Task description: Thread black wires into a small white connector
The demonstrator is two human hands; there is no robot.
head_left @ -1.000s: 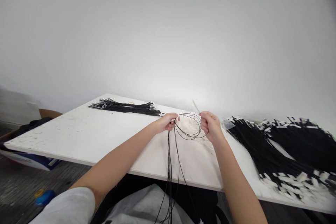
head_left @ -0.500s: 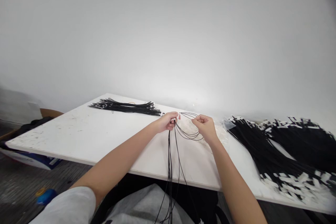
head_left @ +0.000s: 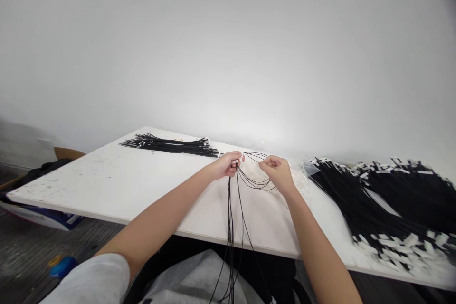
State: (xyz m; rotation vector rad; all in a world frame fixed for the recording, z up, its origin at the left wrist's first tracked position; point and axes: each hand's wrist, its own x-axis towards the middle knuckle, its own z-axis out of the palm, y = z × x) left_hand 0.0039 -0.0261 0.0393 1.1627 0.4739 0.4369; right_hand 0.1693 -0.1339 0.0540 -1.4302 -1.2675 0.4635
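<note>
Our left fingers [head_left: 233,156] curl closed on thin black cords [head_left: 229,194], which dangle past the flat, speckled white table [head_left: 117,185]. Our right fingers [head_left: 265,167] pinch together on the cords' round loops [head_left: 257,185] (bendy, like string). A smooth grey wall [head_left: 228,47] stands ahead.

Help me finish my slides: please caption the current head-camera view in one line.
Left hand grips thin black cables over a white table; right hand, fingertips pinched, meets their loops.
</note>
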